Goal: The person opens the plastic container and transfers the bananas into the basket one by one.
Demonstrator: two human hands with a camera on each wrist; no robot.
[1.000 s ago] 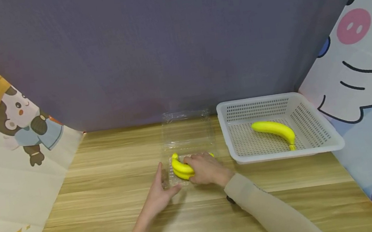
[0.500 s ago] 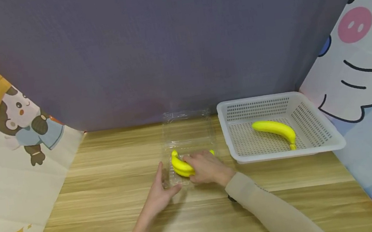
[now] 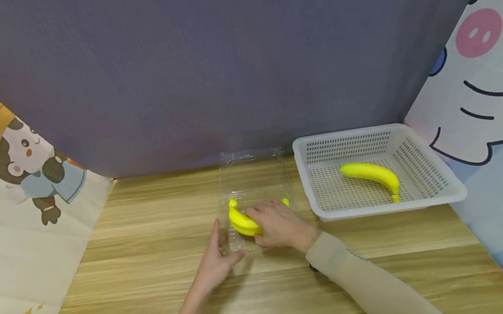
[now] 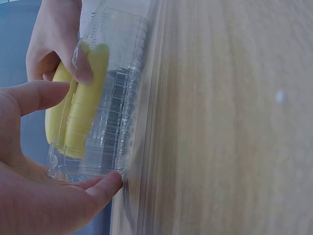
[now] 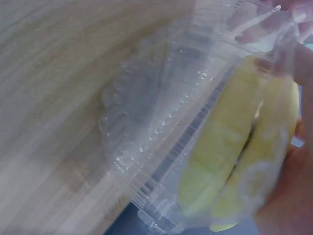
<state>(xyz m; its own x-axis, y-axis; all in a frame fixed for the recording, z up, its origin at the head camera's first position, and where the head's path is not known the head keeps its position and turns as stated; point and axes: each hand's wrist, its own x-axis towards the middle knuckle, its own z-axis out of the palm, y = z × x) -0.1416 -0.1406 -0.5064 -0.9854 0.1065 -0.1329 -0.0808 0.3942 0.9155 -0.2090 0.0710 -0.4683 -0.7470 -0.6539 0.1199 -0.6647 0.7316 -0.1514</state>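
Observation:
Two yellow bananas point(image 3: 244, 223) lie side by side in the near half of a clear plastic clamshell box point(image 3: 254, 175), whose lid stands open at the back. Over their middle, my right hand point(image 3: 280, 226) grips the pair from above; in the left wrist view its thumb lies across the front banana point(image 4: 84, 122). My left hand point(image 3: 215, 265) is at the box's front left corner, thumb and index finger spread apart. One of its fingertips point(image 4: 113, 180) touches the lower edge there. The right hand hides part of the bananas and the box's right side.
A white perforated basket point(image 3: 384, 209) stands on the right, with one banana point(image 3: 373, 173) lying in it. The wooden table point(image 3: 158, 243) ends at a dark grey panel point(image 3: 220, 65) behind. Printed cloth panels point(image 3: 492, 136) flank both sides.
My right hand and the two bananas have shifted slightly toward the back of the box. The left hand stays where it was, and so does the banana in the basket.

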